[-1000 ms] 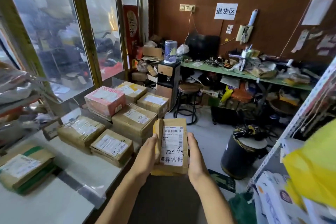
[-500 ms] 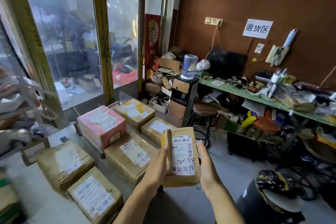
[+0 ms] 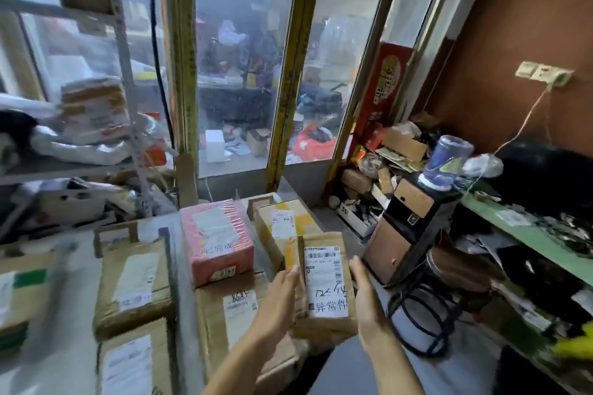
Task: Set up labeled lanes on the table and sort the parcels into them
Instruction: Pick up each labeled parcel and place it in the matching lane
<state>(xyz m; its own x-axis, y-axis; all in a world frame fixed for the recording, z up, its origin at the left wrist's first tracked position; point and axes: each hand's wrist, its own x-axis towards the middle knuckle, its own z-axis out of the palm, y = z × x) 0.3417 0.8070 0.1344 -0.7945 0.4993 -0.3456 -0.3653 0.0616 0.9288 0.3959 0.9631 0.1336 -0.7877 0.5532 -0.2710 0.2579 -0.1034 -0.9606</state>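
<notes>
I hold a small brown parcel (image 3: 324, 285) upright between both hands, its white label with a barcode and handwriting facing me. My left hand (image 3: 279, 301) grips its left edge and my right hand (image 3: 369, 308) grips its right edge, with the fingers hidden behind it. It hovers at the table's right end, over a brown box (image 3: 234, 308) and in front of a yellow-brown box (image 3: 282, 221). A pink box (image 3: 218, 240) lies just to the left. More brown parcels (image 3: 134, 276) lie on the white table (image 3: 73, 266), past a dark strip (image 3: 170, 266).
A metal rack (image 3: 128, 106) with bags stands at the back left, with a window behind the table. To the right are a water dispenser (image 3: 414, 224), a round stool (image 3: 426, 314) and a cluttered green shelf (image 3: 529, 234). A green-taped parcel (image 3: 19, 292) lies far left.
My view has swung left toward the window and table. Both hands have carried the labelled parcel left, closer to the pink and yellow-brown boxes, keeping the same hold.
</notes>
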